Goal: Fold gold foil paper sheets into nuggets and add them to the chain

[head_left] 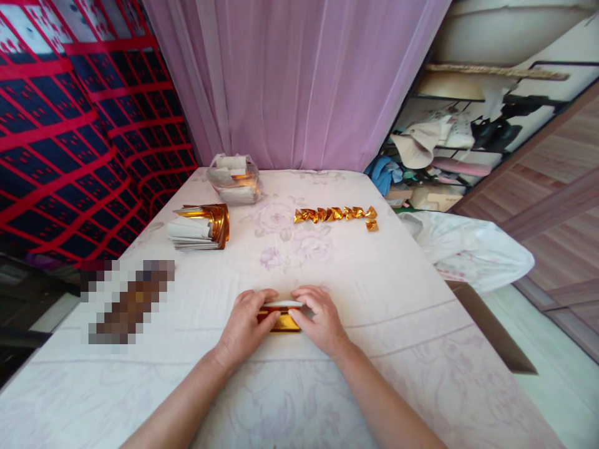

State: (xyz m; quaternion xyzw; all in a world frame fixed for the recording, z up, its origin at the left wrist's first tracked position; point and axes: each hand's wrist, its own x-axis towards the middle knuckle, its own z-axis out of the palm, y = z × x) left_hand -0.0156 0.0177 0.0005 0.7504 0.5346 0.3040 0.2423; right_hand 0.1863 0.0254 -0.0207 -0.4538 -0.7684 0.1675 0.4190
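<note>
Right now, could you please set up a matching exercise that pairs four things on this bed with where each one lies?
Things:
1. gold sheet
2. row of folded gold pieces
3. stack of gold and white paper
4. clear plastic bag

Places:
A. far end, by the pink curtain
B. between the left hand and right hand
C. left side, nearer than the bag
D. right of middle, in a line

Pairs: 1-B, 2-D, 3-C, 4-A
</note>
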